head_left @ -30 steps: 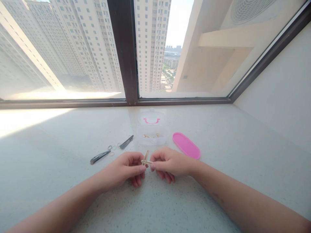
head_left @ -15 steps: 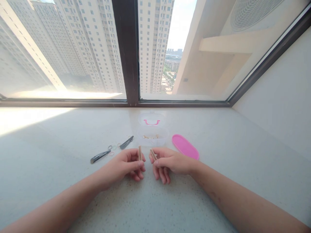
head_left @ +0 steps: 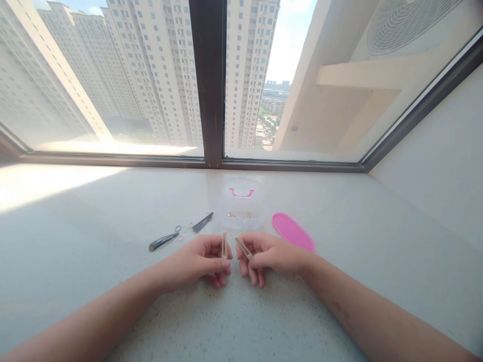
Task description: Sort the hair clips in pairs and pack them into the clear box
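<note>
My left hand (head_left: pixel 202 261) is closed, thumb and fingers pinching a beige hair clip (head_left: pixel 224 245) that stands almost upright. My right hand (head_left: pixel 269 255) is closed on a second beige hair clip (head_left: pixel 243 247), which tilts up to the left. The two clips are close together but apart. Just beyond my hands stands a clear plastic box (head_left: pixel 241 203) with a pink handle and a few gold clips inside. Its pink oval lid (head_left: pixel 293 232) lies flat to the right of the box.
Two dark metal hair clips (head_left: pixel 162 242) (head_left: pixel 203 221) and a few small elastic rings (head_left: pixel 183 229) lie left of the box on the pale stone sill (head_left: pixel 75 236). A dark window frame (head_left: pixel 211 85) runs behind. A white wall (head_left: pixel 445 166) closes the right side.
One second ago the two beige clips were crossed and touching between my hands. They have been pulled apart, one in each hand. The view has shifted slightly.
</note>
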Available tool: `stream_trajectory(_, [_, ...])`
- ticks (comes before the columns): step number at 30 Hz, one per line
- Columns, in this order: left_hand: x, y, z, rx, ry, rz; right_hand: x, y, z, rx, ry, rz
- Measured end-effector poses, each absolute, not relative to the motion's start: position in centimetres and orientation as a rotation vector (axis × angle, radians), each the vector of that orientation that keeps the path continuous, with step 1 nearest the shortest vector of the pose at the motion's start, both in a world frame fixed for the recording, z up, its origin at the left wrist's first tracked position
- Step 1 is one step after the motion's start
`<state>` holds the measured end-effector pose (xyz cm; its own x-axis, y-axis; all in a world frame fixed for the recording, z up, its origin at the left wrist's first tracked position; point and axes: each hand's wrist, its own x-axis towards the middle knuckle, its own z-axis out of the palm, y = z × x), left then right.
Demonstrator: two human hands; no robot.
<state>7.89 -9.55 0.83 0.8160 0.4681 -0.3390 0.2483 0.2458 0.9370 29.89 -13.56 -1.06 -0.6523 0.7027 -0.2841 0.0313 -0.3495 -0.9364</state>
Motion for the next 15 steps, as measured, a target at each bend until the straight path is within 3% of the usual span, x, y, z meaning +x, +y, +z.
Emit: stream_trajectory(15, [7.78, -9.39, 0.09, 1.338, 0.583, 0.175, 29.94, -13.44, -1.49, -0.842, -1.483, 2.053])
